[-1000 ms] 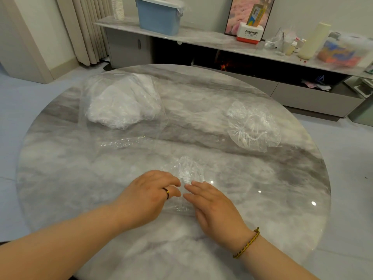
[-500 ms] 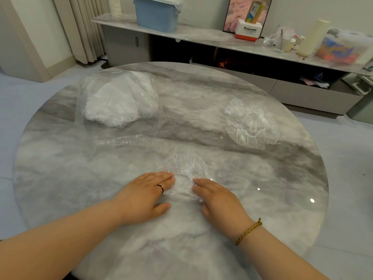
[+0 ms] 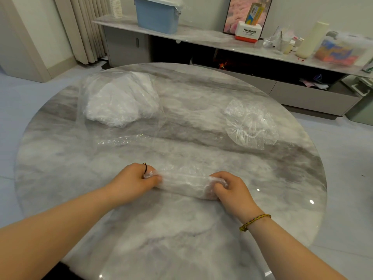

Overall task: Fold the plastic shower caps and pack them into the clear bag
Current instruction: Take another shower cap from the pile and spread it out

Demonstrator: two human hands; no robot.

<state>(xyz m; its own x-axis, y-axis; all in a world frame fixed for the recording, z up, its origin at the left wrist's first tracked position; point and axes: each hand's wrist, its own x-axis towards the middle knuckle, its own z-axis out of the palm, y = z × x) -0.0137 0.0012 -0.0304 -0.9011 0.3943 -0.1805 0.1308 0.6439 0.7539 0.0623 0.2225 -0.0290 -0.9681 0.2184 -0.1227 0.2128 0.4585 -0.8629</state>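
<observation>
A clear plastic shower cap lies stretched into a long band near the front of the round marble table. My left hand grips its left end with curled fingers. My right hand grips its right end the same way. A second shower cap lies spread out and crumpled at the right back of the table. The clear bag rests at the left back, with white folded caps bunched inside; its open mouth faces me.
Behind the table runs a low marble-topped sideboard carrying a blue bin, a Panasonic box, a cream cylinder and clutter. Curtains hang at the back left. Pale floor surrounds the table.
My hands went from lying flat on the bunched cap to gripping its ends. They moved apart sideways, and the cap is now stretched into a long band.
</observation>
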